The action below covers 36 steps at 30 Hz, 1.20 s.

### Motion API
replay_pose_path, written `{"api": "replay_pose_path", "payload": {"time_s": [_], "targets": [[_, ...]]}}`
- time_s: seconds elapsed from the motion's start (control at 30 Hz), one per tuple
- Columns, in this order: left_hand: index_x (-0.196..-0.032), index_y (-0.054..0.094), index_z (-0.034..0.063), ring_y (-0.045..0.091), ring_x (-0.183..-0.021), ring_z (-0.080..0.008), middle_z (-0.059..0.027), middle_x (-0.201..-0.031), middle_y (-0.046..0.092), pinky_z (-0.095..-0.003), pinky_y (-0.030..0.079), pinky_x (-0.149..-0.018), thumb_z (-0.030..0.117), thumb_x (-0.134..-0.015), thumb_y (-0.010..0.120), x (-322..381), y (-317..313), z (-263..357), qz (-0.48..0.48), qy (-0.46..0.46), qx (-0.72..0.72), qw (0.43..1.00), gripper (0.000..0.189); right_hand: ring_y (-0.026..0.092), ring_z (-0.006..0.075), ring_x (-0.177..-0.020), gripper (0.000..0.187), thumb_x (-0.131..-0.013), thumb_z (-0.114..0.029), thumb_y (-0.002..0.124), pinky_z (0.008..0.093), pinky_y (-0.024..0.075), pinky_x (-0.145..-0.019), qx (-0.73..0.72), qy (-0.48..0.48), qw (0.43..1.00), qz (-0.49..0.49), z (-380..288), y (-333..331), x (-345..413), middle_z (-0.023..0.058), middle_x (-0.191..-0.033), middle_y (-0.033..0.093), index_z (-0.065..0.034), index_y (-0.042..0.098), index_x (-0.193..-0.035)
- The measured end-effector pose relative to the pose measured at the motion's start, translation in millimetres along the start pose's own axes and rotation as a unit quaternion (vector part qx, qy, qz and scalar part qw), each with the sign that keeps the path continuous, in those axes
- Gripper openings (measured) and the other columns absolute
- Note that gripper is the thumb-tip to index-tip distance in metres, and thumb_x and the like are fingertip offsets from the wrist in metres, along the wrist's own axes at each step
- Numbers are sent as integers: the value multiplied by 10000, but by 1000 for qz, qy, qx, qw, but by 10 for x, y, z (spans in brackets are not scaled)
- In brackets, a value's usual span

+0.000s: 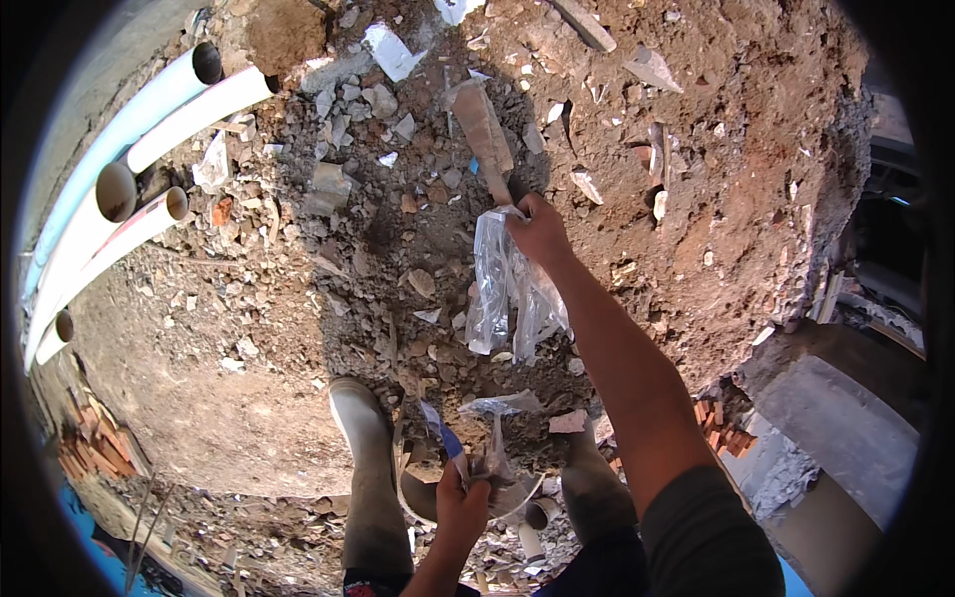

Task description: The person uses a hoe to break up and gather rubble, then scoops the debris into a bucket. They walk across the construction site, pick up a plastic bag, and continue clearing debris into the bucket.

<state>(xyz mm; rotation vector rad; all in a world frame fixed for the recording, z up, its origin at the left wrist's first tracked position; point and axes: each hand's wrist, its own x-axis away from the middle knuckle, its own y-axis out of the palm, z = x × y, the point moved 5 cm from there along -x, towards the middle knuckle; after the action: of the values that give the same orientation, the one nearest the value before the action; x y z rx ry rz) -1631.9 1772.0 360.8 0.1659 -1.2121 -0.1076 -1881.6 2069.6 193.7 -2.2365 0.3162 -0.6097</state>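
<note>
My right hand (539, 230) is closed on clear plastic sheeting (491, 283), which hangs down over the rubble. A flat brownish board-like piece (481, 130) extends from beside that hand towards the top of the view; whether the fingers also grip it cannot be told. Low in the view, between my boots, my left hand (461, 504) pinches a strip of blue and clear plastic (450, 440). More clear plastic (500, 404) lies or hangs just beyond it. Around and below the left hand shows a curved rim (406, 501), perhaps of a bucket, partly hidden.
Large white and pale blue plastic pipes (179, 112) lie at the left. Broken stones and earth (373, 246) cover the ground round my rubber boots (365, 433). Red bricks (101, 440) are stacked at lower left, and a grey slab (839, 433) lies at lower right.
</note>
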Motion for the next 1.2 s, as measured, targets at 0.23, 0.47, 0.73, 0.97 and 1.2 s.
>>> {"api": "replay_pose_path", "payload": {"time_s": [0.23,0.47,0.73,0.97,1.2], "targets": [[-1209,530,28,611,-872,-132,-48,-995,623,-272,509,-700,-42,-864,502,-126,-149,-76,44,16,-19,999,353,609,254,-845,246,-796,-130,684,378,472,-786,-167,53,976,-130,-445,-152,1350,161,-907,631,-9,572,-980],[-1195,516,22,566,-851,-174,-68,-1018,587,-349,473,-748,62,-908,463,-153,-62,-303,36,40,-3,999,295,627,278,-938,293,-795,-122,651,391,465,-848,-133,142,948,-252,-637,-295,3102,168,-975,646,-11,573,-1054],[-1191,503,-50,465,-1055,-471,-306,-1125,492,-516,411,-914,132,-869,478,1223,591,9,-33,222,-303,926,370,613,378,-922,286,-831,-163,534,434,464,-815,-119,178,954,-211,-1276,-1293,3886,233,-967,611,-15,530,-1076],[-1190,502,-54,547,-996,-434,-288,-1028,570,-533,441,-861,192,-854,545,2583,289,1384,-6,323,-336,885,419,581,274,-1014,512,-921,-312,654,380,462,-875,-31,-80,948,-305,-2664,-2114,4179,192,-1143,611,1,478,-1287],[-1239,509,6,595,-965,-408,-262,-1029,616,-542,455,-856,251,-825,609,3703,-1143,2671,102,376,-172,905,492,612,202,-852,277,-944,-244,613,338,499,-755,-36,-118,941,-316,-3648,-2106,3802,111,-954,675,-12,634,-1095]]}}
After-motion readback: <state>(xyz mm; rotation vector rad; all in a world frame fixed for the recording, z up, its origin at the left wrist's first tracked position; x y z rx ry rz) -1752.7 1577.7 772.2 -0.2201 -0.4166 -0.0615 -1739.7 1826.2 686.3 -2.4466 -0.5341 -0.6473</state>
